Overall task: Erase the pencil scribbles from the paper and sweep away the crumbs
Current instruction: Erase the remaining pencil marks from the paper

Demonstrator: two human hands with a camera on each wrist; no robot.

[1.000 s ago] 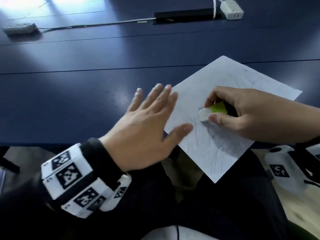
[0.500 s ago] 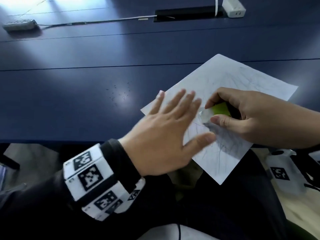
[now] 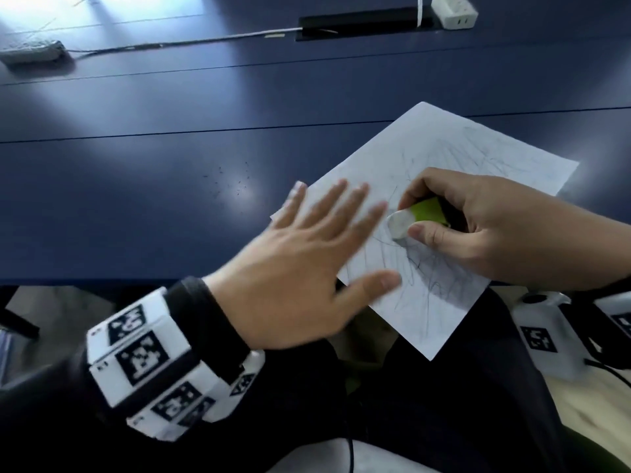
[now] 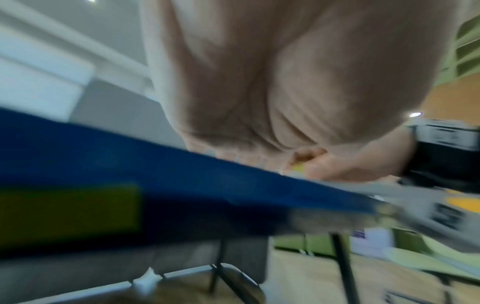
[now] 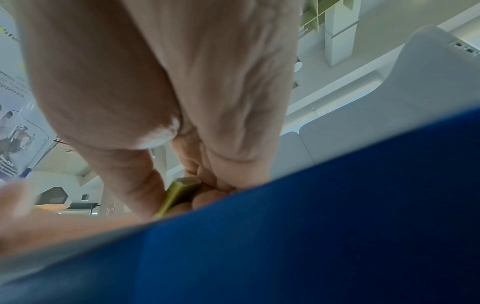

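Nearest to us, the near corner of the paper (image 3: 423,302) hangs off the tabletop (image 3: 136,213) edge over the lap, pencil scribbles (image 3: 426,271) still dark across that lower part. Our left hand (image 3: 300,271) has slid right since a second ago: then it lay mostly on the bare tabletop beside the sheet, now it lies spread and flat across the paper's left corner, fingers straight, thumb out over the scribbles, gripping nothing. Just beyond the thumb, our right hand (image 3: 478,223) keeps its pinch on the eraser (image 3: 415,218), thumb and forefinger curled round the green sleeve, the white tip down on the paper close to the left fingertips; that hand has barely shifted. The right wrist view shows the same green sleeve (image 5: 179,194) wedged between thumb and fingers. Further out, a scatter of dark crumbs (image 3: 228,186) sits on the tabletop left of the sheet, right where it was. At the far edge, a white power adapter (image 3: 452,10).
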